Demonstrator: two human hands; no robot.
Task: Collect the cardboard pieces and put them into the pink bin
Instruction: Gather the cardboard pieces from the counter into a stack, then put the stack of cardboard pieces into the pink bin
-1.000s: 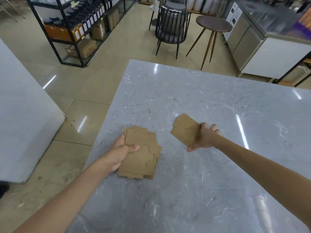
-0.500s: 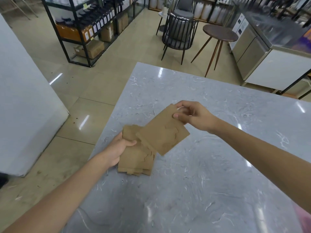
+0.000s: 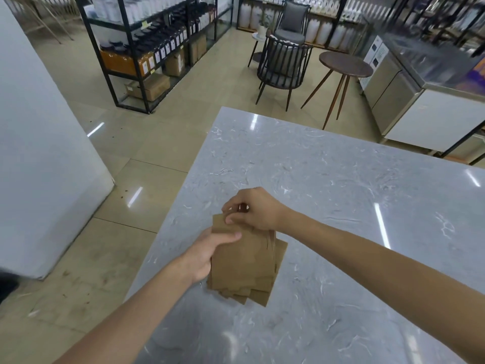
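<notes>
A stack of flat brown cardboard pieces [image 3: 244, 264] is held just above the grey marble table [image 3: 341, 206] near its left edge. My left hand [image 3: 207, 254] grips the stack's left side, thumb lying across the top sheet. My right hand [image 3: 252, 210] pinches the far top edge of the stack with its fingertips. The lower sheets stick out unevenly at the bottom and right. The pink bin is not in view.
Tiled floor drops off left of the table. A white pillar [image 3: 39, 143] stands at the left. Beyond are black shelving [image 3: 147, 48], a dark chair [image 3: 284, 64], a round side table [image 3: 345, 65] and a steel counter [image 3: 420, 82].
My right hand lifted the separate cardboard piece off the table, carried it left and laid it on the stack in my left hand. Both hands now hold one stack.
</notes>
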